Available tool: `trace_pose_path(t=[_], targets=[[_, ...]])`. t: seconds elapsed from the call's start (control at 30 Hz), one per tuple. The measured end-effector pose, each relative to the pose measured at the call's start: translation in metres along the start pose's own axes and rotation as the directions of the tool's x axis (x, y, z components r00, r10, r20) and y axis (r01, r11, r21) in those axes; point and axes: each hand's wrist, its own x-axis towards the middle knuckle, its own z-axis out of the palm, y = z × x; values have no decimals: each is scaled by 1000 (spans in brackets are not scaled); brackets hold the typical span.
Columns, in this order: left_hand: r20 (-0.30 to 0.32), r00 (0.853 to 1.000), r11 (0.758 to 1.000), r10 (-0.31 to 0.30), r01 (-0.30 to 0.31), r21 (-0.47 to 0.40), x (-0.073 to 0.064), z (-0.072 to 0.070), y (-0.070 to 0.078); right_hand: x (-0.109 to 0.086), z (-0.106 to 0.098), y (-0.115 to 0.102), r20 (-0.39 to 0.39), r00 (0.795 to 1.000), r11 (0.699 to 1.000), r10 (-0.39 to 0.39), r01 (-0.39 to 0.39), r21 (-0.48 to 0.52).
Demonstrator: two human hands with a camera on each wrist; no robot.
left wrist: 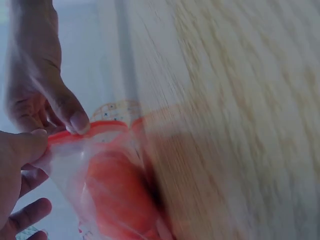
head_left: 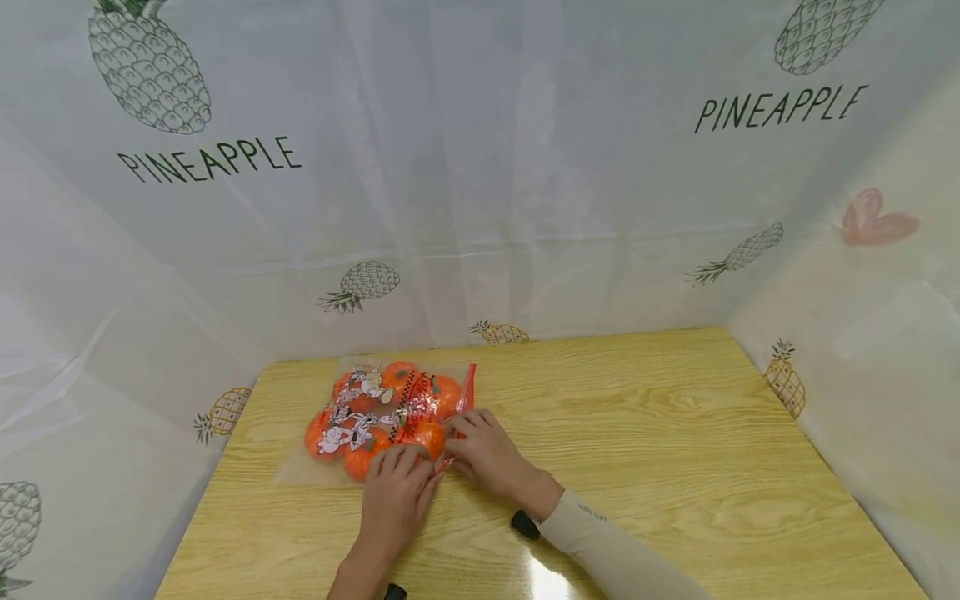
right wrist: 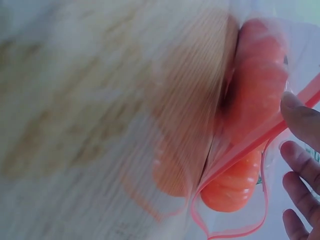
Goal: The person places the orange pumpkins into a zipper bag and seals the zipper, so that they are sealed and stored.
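A clear zip bag (head_left: pixel 300 472) with cartoon print lies flat at the left part of the table. Several round orange fruits (head_left: pixel 399 375) with green tops fill it. Its red zip strip (head_left: pixel 469 387) is on the right side, and the strip's two sides stand apart in the right wrist view. My left hand (head_left: pixel 397 493) pinches the near end of that strip between thumb and fingers. Close beside it, my right hand (head_left: pixel 487 454) pinches the strip too, its thumb (left wrist: pixel 76 119) lying along the red edge. Part of the bag's near corner is hidden by the hands.
The wood-grain table (head_left: pixel 637 433) reaches to the right of the hands. A pale curtain (head_left: pixel 480 183) printed with pineapples hangs behind it and along both sides. A small black piece (head_left: pixel 525 525) shows by the right wrist, another (head_left: pixel 395 592) by the left.
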Motion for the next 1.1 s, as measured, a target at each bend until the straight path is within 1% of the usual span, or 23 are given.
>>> trace_pose_path(t=[0.1, 0.2, 0.37, 0.47, 0.57, 0.7, 0.8, 0.93, 1.1], targets=[[-9, 1000, 1000, -15, 15, -18, -1, 1, 1, 1, 1, 2, 6, 1000, 1000, 0, 0, -14], [-2, 999, 999, -41, 41, -35, -2, 1, 2, 3, 1, 4, 22, 1000, 1000, 4, -4, -21], [4, 996, 992, -88, 88, -91, -3, 0, 2, 6, 0, 8, 21, 1000, 1000, 1, -1, -13], [-4, 993, 987, -115, 113, -113, -3, -1, 2, 8, -1, 13, 18, 1000, 1000, -1, 2, -29], [-18, 992, 985, -125, 122, -122, -4, -2, 2, 8, 1, 20, 21, 1000, 999, 5, -4, -45], [-43, 993, 989, -107, 102, -109, -4, -4, 1, 9, 2, 26, 14, 1000, 999, 15, -14, -37], [-56, 995, 994, -88, 84, -74, -4, -6, 2, 9, 2, 27, -1, 1000, 999, 6, -6, -32], [-76, 995, 997, -69, 67, -25, -2, -6, 2, 7, 1, 27, -13, 999, 999, -32, 32, -44], [-105, 994, 999, -44, 44, -4, -1, -5, 1, 6, 2, 29, 5, 996, 993, -92, 92, -72]])
